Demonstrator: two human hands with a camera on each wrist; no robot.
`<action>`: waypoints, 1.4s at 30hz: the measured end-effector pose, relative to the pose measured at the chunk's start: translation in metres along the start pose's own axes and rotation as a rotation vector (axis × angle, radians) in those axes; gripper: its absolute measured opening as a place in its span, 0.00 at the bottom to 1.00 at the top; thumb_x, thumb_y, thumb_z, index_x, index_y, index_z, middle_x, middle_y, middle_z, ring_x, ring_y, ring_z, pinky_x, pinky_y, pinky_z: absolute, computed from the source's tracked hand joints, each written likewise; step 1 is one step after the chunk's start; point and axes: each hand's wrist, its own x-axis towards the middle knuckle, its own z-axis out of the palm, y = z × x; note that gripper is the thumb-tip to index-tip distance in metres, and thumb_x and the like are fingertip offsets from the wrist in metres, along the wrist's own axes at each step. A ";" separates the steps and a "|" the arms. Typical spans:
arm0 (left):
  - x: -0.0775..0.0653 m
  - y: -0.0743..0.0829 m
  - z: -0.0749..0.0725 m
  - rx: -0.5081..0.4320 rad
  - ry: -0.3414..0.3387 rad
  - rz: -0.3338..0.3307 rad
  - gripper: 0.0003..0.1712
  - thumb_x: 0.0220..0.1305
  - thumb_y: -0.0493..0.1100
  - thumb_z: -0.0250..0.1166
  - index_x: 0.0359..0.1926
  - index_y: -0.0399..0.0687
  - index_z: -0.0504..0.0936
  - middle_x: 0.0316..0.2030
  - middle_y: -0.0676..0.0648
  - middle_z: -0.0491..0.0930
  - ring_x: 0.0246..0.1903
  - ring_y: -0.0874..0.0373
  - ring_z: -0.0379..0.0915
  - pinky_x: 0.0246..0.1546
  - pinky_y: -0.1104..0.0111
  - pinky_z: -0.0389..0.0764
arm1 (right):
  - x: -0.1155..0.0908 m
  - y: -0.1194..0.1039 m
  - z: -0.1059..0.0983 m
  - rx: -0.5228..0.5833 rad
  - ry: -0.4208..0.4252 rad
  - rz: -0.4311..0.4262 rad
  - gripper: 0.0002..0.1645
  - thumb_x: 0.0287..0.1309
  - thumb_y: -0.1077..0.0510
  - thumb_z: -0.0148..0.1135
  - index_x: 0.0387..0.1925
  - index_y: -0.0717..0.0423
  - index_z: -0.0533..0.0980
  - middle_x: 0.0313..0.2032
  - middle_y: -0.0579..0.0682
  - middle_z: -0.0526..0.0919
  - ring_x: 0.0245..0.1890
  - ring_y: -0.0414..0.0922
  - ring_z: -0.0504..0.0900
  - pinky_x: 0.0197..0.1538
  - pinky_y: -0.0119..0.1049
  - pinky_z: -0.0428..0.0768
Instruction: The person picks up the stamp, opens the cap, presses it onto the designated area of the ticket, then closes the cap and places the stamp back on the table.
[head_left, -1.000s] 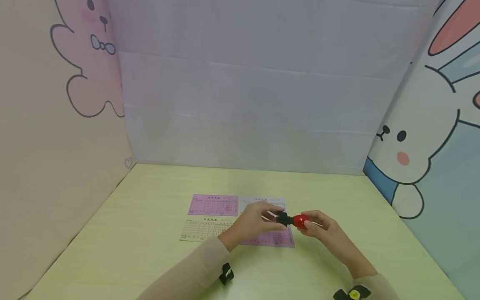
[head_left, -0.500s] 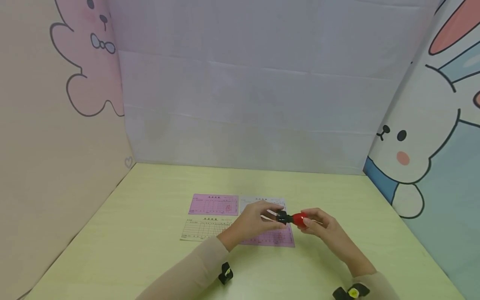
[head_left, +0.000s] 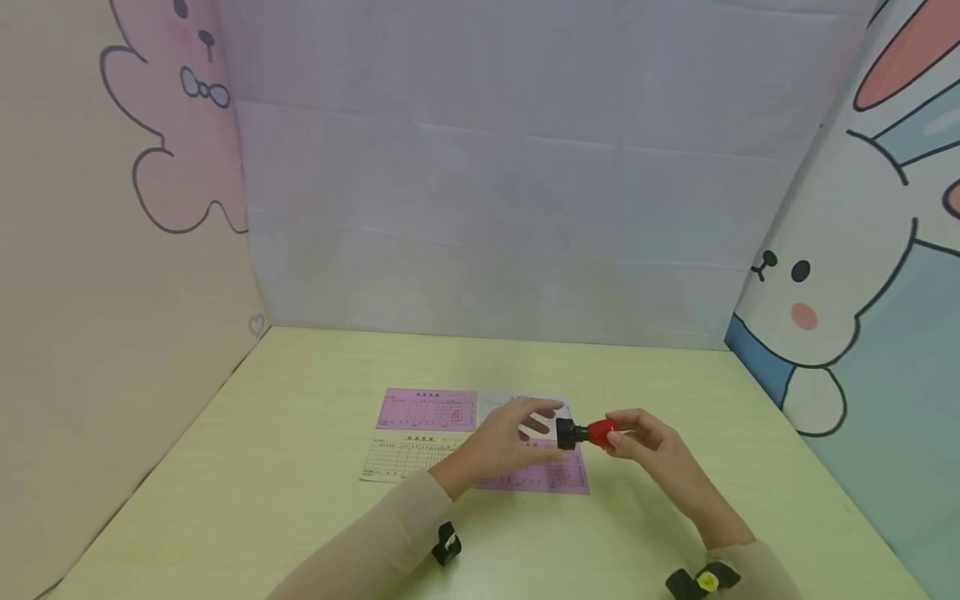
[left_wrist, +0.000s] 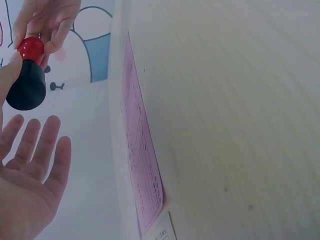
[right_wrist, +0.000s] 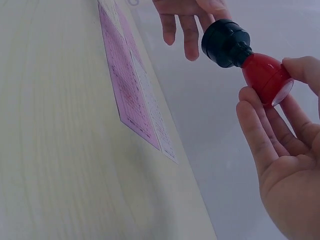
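A hand stamp with a red bulb-shaped handle and a black round base [head_left: 567, 434] is held in the air over the papers, lying roughly sideways. My right hand [head_left: 651, 442] pinches the red handle [right_wrist: 266, 77] between thumb and fingers. Just left of the black end is my left hand [head_left: 504, 442], its thumb and fingers spread apart. In the left wrist view those fingers [left_wrist: 49, 140] are extended, and the thumb overlaps the stamp's edge; whether it touches is hard to tell. Below lie a pink slip [head_left: 540, 477] and a white slip [head_left: 498, 402], both partly covered by the left hand.
Another pink slip [head_left: 427, 408] and a cream slip [head_left: 408, 458] with printed grids lie to the left on the pale yellow table [head_left: 262, 500]. A white back panel [head_left: 480, 208] and cartoon-printed side panels [head_left: 885, 375] enclose the table. Dark straps sit at both wrists.
My left hand's fingers have parted from the stamp's black base and moved slightly left. The right hand keeps its pinch on the red handle and has risen a little.
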 end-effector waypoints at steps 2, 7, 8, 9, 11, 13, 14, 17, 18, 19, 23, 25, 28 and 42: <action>-0.001 -0.001 -0.004 0.020 -0.001 -0.001 0.41 0.58 0.58 0.74 0.70 0.57 0.71 0.60 0.51 0.75 0.53 0.55 0.78 0.50 0.66 0.81 | 0.000 -0.002 -0.001 -0.016 0.017 -0.009 0.24 0.71 0.52 0.60 0.62 0.60 0.71 0.54 0.61 0.79 0.47 0.49 0.85 0.51 0.31 0.81; -0.005 -0.005 -0.011 0.016 -0.006 -0.003 0.39 0.59 0.58 0.73 0.69 0.58 0.72 0.61 0.49 0.75 0.54 0.53 0.77 0.53 0.60 0.80 | -0.001 -0.006 -0.003 -0.069 0.054 -0.044 0.24 0.71 0.51 0.61 0.62 0.58 0.72 0.53 0.59 0.80 0.47 0.52 0.84 0.51 0.30 0.80; -0.005 -0.006 -0.013 0.010 -0.004 -0.004 0.39 0.59 0.59 0.73 0.69 0.59 0.72 0.61 0.49 0.75 0.54 0.52 0.77 0.53 0.60 0.80 | -0.001 -0.006 -0.003 -0.076 0.060 -0.052 0.24 0.71 0.52 0.61 0.62 0.57 0.72 0.53 0.59 0.81 0.47 0.53 0.84 0.51 0.30 0.80; -0.006 -0.006 -0.014 0.004 -0.002 -0.005 0.39 0.59 0.60 0.73 0.69 0.59 0.72 0.61 0.48 0.75 0.54 0.51 0.77 0.53 0.59 0.80 | -0.001 -0.006 -0.004 -0.086 0.066 -0.060 0.23 0.70 0.52 0.61 0.62 0.57 0.72 0.52 0.58 0.81 0.47 0.53 0.84 0.51 0.30 0.80; -0.007 -0.007 -0.016 -0.001 0.005 -0.003 0.39 0.58 0.61 0.73 0.69 0.60 0.73 0.61 0.46 0.75 0.54 0.49 0.78 0.53 0.57 0.80 | -0.002 -0.006 -0.004 -0.095 0.076 -0.074 0.23 0.70 0.53 0.61 0.62 0.56 0.73 0.51 0.57 0.81 0.46 0.54 0.83 0.50 0.31 0.80; -0.009 -0.008 -0.019 0.000 0.012 -0.007 0.39 0.58 0.62 0.73 0.68 0.61 0.73 0.61 0.44 0.75 0.54 0.48 0.78 0.53 0.55 0.80 | -0.002 -0.005 -0.005 -0.109 0.085 -0.088 0.22 0.70 0.53 0.61 0.61 0.55 0.74 0.51 0.56 0.82 0.46 0.54 0.84 0.50 0.31 0.80; -0.009 -0.008 -0.020 0.006 0.015 -0.008 0.39 0.58 0.61 0.73 0.68 0.60 0.73 0.60 0.44 0.75 0.53 0.48 0.78 0.53 0.55 0.80 | -0.002 -0.005 -0.005 -0.118 0.086 -0.098 0.22 0.70 0.53 0.61 0.61 0.55 0.74 0.50 0.56 0.81 0.45 0.53 0.84 0.49 0.31 0.81; -0.011 -0.010 -0.024 0.028 0.026 -0.023 0.38 0.59 0.60 0.73 0.68 0.60 0.74 0.60 0.45 0.76 0.53 0.48 0.78 0.52 0.56 0.80 | -0.003 -0.004 -0.006 -0.133 0.088 -0.125 0.22 0.69 0.54 0.62 0.61 0.55 0.75 0.50 0.55 0.81 0.44 0.51 0.83 0.48 0.31 0.81; -0.012 -0.010 -0.026 0.036 0.029 -0.031 0.38 0.59 0.60 0.73 0.68 0.60 0.74 0.60 0.47 0.76 0.53 0.48 0.78 0.52 0.58 0.80 | -0.004 -0.004 -0.006 -0.137 0.086 -0.135 0.22 0.69 0.55 0.63 0.61 0.55 0.75 0.50 0.55 0.81 0.44 0.49 0.83 0.48 0.31 0.81; -0.013 -0.010 -0.028 0.041 0.032 -0.037 0.38 0.59 0.60 0.73 0.68 0.59 0.74 0.60 0.47 0.76 0.53 0.49 0.78 0.52 0.58 0.80 | -0.003 -0.003 -0.007 -0.142 0.084 -0.148 0.22 0.68 0.55 0.64 0.61 0.55 0.76 0.50 0.55 0.81 0.43 0.48 0.83 0.48 0.30 0.82; -0.018 -0.011 -0.036 0.058 0.045 -0.056 0.39 0.58 0.62 0.73 0.68 0.57 0.74 0.59 0.53 0.76 0.53 0.51 0.78 0.51 0.60 0.80 | -0.003 -0.001 -0.008 -0.170 0.072 -0.217 0.22 0.65 0.60 0.67 0.60 0.55 0.77 0.50 0.55 0.80 0.43 0.44 0.81 0.46 0.29 0.83; -0.021 -0.014 -0.040 0.059 0.050 -0.063 0.40 0.57 0.62 0.73 0.68 0.56 0.74 0.59 0.52 0.76 0.52 0.53 0.78 0.52 0.58 0.80 | -0.003 0.000 -0.009 -0.195 0.069 -0.259 0.22 0.64 0.61 0.67 0.59 0.56 0.77 0.50 0.54 0.80 0.43 0.43 0.81 0.46 0.29 0.83; -0.026 -0.018 -0.047 0.065 0.059 -0.073 0.40 0.57 0.62 0.74 0.67 0.57 0.75 0.60 0.52 0.76 0.52 0.57 0.77 0.52 0.56 0.80 | -0.003 0.001 -0.011 -0.234 0.066 -0.295 0.23 0.63 0.63 0.68 0.59 0.56 0.78 0.49 0.52 0.81 0.44 0.42 0.79 0.46 0.28 0.82; -0.046 -0.030 -0.078 0.142 0.087 -0.129 0.37 0.57 0.60 0.74 0.66 0.60 0.76 0.58 0.51 0.77 0.50 0.60 0.76 0.52 0.57 0.79 | -0.003 0.001 -0.015 -0.379 0.077 -0.134 0.23 0.61 0.54 0.71 0.57 0.55 0.80 0.43 0.46 0.81 0.40 0.42 0.77 0.45 0.30 0.82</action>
